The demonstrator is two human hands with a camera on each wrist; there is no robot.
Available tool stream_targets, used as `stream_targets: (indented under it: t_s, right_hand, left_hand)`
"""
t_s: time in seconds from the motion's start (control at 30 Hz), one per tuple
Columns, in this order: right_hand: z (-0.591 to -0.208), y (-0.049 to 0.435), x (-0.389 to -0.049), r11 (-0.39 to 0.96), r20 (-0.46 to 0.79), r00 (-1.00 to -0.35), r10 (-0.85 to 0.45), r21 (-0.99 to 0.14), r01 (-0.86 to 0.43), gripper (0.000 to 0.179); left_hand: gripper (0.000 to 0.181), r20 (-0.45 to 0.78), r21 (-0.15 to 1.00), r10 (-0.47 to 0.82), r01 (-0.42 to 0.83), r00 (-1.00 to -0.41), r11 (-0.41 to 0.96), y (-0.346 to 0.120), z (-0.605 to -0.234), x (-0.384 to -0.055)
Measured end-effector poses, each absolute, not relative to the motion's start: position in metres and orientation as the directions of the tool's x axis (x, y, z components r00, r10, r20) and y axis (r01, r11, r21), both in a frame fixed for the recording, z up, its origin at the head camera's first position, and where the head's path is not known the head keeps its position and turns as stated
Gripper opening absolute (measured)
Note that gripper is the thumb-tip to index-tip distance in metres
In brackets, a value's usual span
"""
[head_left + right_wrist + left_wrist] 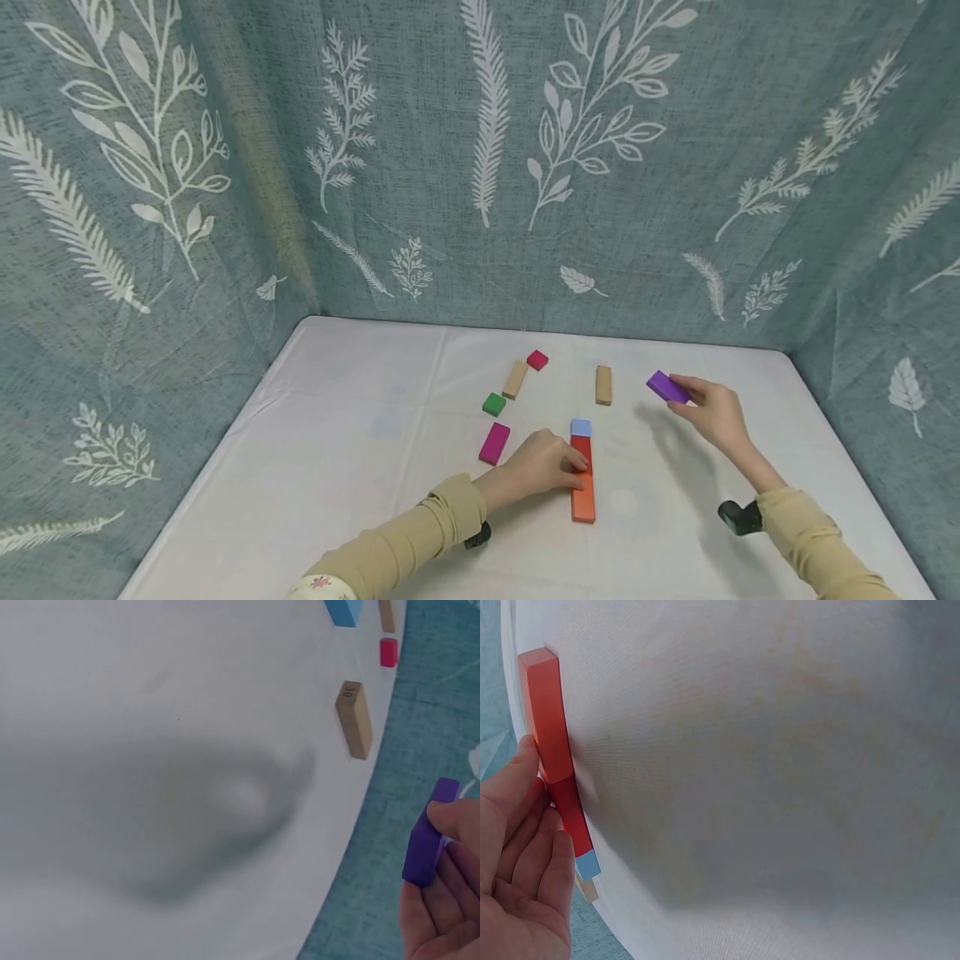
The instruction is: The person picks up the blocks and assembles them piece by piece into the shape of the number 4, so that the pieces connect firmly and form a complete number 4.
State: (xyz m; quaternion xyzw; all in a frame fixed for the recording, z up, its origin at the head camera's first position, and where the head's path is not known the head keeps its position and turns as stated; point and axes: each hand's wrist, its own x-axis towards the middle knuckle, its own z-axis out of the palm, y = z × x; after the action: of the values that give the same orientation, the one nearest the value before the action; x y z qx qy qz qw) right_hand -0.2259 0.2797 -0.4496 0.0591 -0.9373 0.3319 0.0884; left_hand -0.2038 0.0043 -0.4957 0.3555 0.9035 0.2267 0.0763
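Observation:
In the head view, my right hand pinches a purple block between thumb and fingers, held up over the right side of the table. The right wrist view shows the thumb on one face of that purple block. My left hand is at the left side of a straight row of blocks, its fingertips at the join of a red block and an orange block. A light blue block sits at the row's far end. The left wrist view shows the thumb beside the orange block.
Left of the row lie a magenta block, a green block, a wooden block and a crimson block. Another wooden block is beyond the row. A patterned curtain surrounds the white-covered table.

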Motion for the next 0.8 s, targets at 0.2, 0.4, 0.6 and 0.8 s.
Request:
stream_targets:
  t_s: [0.2,0.4,0.6,0.8]
  right_hand:
    - [-0.443,0.28,-0.228,0.771,0.192,-0.978,-0.082,-0.61,-0.184,0.043]
    - [-0.438,0.281,-0.229,0.761,0.194,-0.973,-0.128,-0.609,-0.222,0.042]
    - [-0.436,0.281,-0.231,0.726,0.192,-0.961,-0.197,-0.63,-0.275,0.041]
    - [-0.435,0.279,-0.234,0.699,0.172,-0.947,-0.271,-0.642,-0.316,0.041]
  left_hand:
    - [0.026,0.026,0.455,0.682,0.616,-0.731,0.643,0.003,-0.496,-0.203]
    - [0.025,0.03,0.461,0.682,0.616,-0.731,0.639,0.003,-0.496,-0.202]
    - [0.025,0.03,0.464,0.684,0.617,-0.729,0.636,0.003,-0.497,-0.203]
    - [0.025,0.021,0.467,0.684,0.612,-0.73,0.638,0.003,-0.497,-0.203]
